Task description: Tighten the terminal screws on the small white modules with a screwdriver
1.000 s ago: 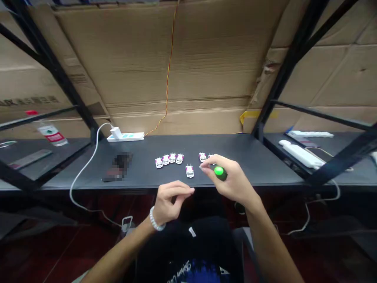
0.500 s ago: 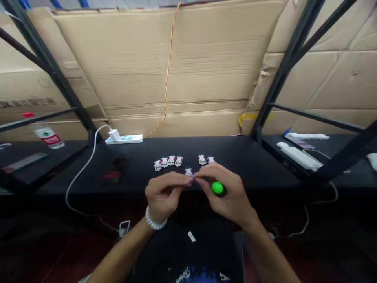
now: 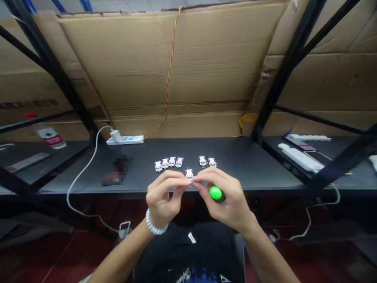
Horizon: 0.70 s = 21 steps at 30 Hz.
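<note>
A small white and purple part is pinched between the fingertips of both hands near the table's front edge. My left hand, with a white coiled band on its wrist, closes on the part's left side. On its right side, the thumb and index finger of my right hand are pressed together. A tool with a bright green round end rests in the right palm; its other end is hidden. Several similar parts stand in a row behind the left hand, and two more lie behind the right hand.
On the black table, a white power strip with a charger and cable lies at the back left. A dark, pixelated object is nearer the front left. Black metal frame posts flank the table. A bottle lies far left.
The view has brightened and shifted slightly. Both hands keep their pinch on the small part, and the green-ended tool has moved slightly left and down.
</note>
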Available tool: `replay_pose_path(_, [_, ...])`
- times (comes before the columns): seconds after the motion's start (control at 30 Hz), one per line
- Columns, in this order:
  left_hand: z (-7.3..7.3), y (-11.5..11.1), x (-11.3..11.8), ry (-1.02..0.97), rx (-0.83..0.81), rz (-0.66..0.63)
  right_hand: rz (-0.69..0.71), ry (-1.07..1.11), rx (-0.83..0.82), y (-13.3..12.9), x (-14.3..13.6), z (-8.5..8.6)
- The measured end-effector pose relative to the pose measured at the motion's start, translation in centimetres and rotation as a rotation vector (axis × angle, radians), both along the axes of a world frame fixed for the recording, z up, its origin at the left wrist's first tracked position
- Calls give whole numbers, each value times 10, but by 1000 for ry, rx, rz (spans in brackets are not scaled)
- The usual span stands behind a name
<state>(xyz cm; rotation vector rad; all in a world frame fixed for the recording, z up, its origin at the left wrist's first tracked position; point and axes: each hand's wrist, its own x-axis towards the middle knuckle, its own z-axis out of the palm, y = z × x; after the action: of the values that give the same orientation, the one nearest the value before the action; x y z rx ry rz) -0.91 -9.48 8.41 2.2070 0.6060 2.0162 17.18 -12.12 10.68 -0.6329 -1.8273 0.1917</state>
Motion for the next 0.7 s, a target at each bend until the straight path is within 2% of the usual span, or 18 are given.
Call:
replay_pose_path(0.4, [-3,-2,1,29,104,183,-26,13,5,-1,-1,2])
replay_pose_path(0.7, [-1,-4,0,49,26,150,-45,-23,50,-1,-1,1])
